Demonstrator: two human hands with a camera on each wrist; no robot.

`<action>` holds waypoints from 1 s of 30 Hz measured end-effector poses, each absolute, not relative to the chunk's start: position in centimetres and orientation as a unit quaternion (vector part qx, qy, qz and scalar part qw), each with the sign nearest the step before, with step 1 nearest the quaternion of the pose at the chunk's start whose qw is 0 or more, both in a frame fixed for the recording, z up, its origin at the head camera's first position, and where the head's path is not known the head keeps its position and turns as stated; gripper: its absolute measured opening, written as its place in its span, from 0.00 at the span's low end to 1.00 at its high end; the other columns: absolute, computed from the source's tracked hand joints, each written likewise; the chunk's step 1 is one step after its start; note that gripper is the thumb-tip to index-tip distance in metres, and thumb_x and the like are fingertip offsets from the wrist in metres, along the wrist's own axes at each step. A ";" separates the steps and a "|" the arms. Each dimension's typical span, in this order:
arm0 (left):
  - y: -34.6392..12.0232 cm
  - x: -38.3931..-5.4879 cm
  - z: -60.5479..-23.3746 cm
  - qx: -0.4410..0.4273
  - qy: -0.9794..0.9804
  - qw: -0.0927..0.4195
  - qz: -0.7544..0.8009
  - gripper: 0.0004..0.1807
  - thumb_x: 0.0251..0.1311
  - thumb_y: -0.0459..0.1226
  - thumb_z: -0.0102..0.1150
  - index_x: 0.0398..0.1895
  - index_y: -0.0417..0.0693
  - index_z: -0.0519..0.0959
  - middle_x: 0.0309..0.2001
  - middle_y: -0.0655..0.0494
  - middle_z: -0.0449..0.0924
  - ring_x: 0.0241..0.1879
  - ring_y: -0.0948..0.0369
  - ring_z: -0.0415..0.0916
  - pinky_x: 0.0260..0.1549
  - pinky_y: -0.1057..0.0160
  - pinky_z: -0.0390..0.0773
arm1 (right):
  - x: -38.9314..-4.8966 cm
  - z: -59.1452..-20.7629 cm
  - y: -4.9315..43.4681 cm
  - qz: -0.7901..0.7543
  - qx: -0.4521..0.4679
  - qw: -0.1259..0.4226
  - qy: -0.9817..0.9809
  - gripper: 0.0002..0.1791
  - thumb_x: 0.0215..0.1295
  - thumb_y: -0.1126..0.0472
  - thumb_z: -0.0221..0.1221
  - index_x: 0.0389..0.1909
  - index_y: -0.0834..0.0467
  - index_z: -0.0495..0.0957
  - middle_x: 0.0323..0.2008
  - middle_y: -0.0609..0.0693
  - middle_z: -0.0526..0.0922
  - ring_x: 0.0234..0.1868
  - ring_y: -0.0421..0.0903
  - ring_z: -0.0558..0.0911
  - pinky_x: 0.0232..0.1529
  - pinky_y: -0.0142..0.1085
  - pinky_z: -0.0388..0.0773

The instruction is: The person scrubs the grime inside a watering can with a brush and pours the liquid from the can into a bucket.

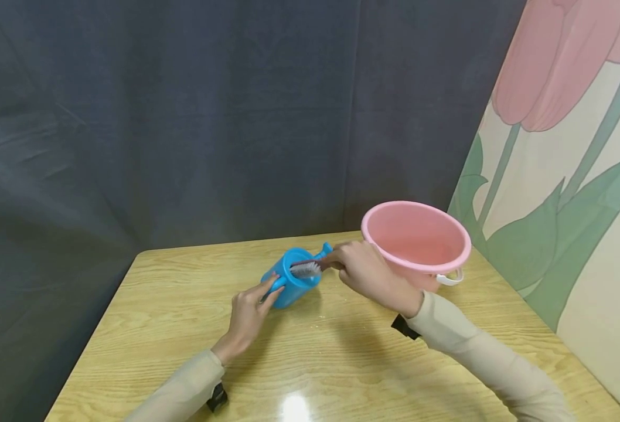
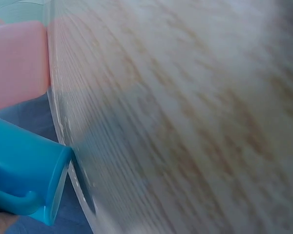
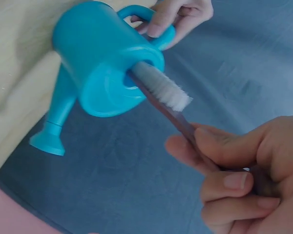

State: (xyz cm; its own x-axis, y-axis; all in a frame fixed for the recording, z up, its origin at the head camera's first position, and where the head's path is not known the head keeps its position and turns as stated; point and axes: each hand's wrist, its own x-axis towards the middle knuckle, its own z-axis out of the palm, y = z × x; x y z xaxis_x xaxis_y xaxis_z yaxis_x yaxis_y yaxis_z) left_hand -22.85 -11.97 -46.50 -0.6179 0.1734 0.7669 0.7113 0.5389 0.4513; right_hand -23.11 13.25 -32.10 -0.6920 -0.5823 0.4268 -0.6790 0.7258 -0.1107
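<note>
A blue watering can (image 1: 295,288) is tilted over the table, its opening turned up toward the head camera. My left hand (image 1: 248,313) grips its loop handle (image 3: 169,36). In the right wrist view the spout (image 3: 58,109) points away from the handle. My right hand (image 1: 365,272) holds a brush (image 3: 161,87) with white bristles and a dark reddish handle, thumb and fingers curled round it. The front of the bristles sits inside the can's opening, and its tip is hidden there. Only a bit of the left hand (image 2: 1,222) shows in the left wrist view.
A pink bucket (image 1: 418,266) with a white handle (image 1: 449,278) stands at the table's back right, right behind my right wrist. Small droplets lie on the wooden table (image 1: 183,305). A dark curtain (image 1: 236,117) hangs behind, and a tulip-painted wall (image 1: 579,205) is at the right.
</note>
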 end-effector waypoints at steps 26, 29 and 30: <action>-12.2 -22.7 -46.6 -0.291 -0.798 0.351 -0.393 0.19 0.56 0.26 0.69 0.52 0.33 0.82 0.48 0.37 0.81 0.44 0.47 0.82 0.37 0.59 0.83 | -22.8 -30.3 10.4 0.064 0.303 0.177 -0.934 0.20 0.47 0.74 0.57 0.27 0.47 0.89 0.26 0.40 0.86 0.20 0.42 0.74 0.14 0.37 0.66; -12.3 -22.8 -46.7 -0.292 -0.796 0.353 -0.396 0.19 0.55 0.26 0.69 0.52 0.33 0.82 0.48 0.37 0.81 0.45 0.47 0.82 0.38 0.59 0.83 | -22.8 -30.1 10.3 0.063 0.305 0.176 -0.934 0.19 0.48 0.74 0.57 0.28 0.47 0.89 0.26 0.40 0.85 0.20 0.42 0.74 0.14 0.37 0.67; -12.3 -22.8 -46.7 -0.292 -0.795 0.354 -0.397 0.20 0.55 0.26 0.69 0.52 0.33 0.82 0.48 0.37 0.81 0.45 0.47 0.82 0.38 0.59 0.83 | -22.8 -30.1 10.2 0.061 0.307 0.178 -0.933 0.20 0.47 0.74 0.57 0.28 0.47 0.89 0.26 0.40 0.86 0.20 0.42 0.75 0.14 0.37 0.67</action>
